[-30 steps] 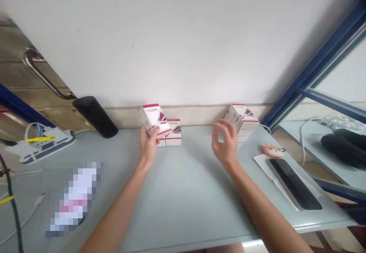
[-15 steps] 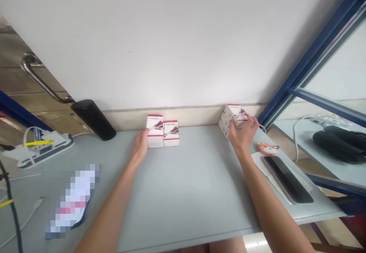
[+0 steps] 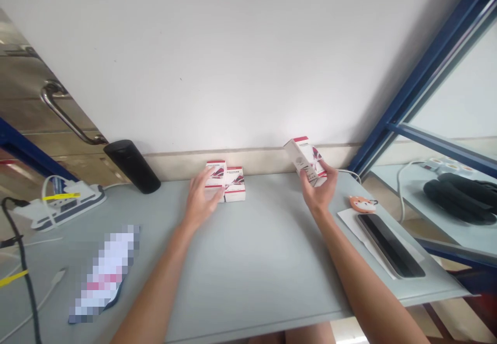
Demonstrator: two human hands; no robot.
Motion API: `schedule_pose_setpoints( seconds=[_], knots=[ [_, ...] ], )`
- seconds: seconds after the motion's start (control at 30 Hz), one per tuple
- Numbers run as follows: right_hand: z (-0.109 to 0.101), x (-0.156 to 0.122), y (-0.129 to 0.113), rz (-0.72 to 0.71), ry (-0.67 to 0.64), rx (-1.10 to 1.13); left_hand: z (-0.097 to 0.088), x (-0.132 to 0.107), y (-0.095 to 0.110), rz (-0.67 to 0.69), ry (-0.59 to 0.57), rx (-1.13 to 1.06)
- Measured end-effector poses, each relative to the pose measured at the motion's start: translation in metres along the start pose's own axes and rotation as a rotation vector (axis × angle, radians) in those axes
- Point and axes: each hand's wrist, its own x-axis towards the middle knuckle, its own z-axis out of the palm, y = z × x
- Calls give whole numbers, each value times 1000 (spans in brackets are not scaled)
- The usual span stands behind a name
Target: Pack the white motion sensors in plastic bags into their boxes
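Note:
My right hand (image 3: 320, 186) is closed around a white and red carton (image 3: 301, 160), held tilted near the wall. The thumb is at its lower left side and the fingers are at the right. I cannot tell whether more than one carton is in this grasp. My left hand (image 3: 202, 199) lies over the front of the left carton (image 3: 216, 170) of a pair, with fingers extended and apart from the thumb, partly hiding it. Close beside that one stands the right carton (image 3: 235, 183), of the same white and red design, on the grey table (image 3: 252, 256).
A black cylinder (image 3: 132, 165) stands at the back left, near a white power strip (image 3: 70, 206) with cables. A blurred packet (image 3: 104, 276) lies at front left. On the right are a phone (image 3: 390, 245), white paper (image 3: 351, 222) and an orange animal-shaped item (image 3: 363, 204).
My right hand has turned and moved left, tilting its carton. My left hand has shifted from beside the left carton to over its front. The pair stays in place.

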Motion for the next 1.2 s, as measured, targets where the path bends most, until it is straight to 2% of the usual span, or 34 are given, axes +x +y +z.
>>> schedule_pose_setpoints(
  seconds=[0.03,0.1,0.2,0.3,0.4,0.47,0.5,0.57,0.63,0.7,0.8,0.9,0.97,1.03,1.1,1.2],
  knots=[
    [3,-4,-4,-22,-4,18,-1,0,-2,45,-45,36],
    [8,-10,-12,-79,0,16,-1,0,-8,35,-67,66],
    [13,-18,-18,-187,-74,27,1,2,-18,-48,-48,31],
    [15,-24,-20,-232,-122,20,4,2,-18,-51,-9,29],
    [15,-28,-25,-185,-157,61,5,0,-4,74,71,100],
    [17,-31,-32,-59,-190,150,8,-4,12,154,134,128],
    [19,-32,-36,39,-222,224,11,-7,21,148,165,104],
    [24,-34,-45,278,-342,425,22,-16,39,74,162,-33],
    [29,-36,-53,498,-529,643,37,-26,56,-29,18,-270],
    [32,-38,-60,624,-731,791,54,-37,67,-157,-103,-489],
    [32,-42,-65,647,-991,862,69,-47,73,-293,-117,-745],
    [29,-46,-63,592,-1161,836,68,-48,72,-306,-99,-780],
    [28,-49,-59,509,-1089,725,63,-47,72,-253,-73,-717],
    [25,-50,-57,384,-894,593,57,-45,73,-204,-47,-642],
    [22,-50,-58,243,-765,523,55,-43,73,-174,-69,-591],
    [16,-50,-65,38,-771,467,56,-43,73,-181,-143,-616]
  ],
)
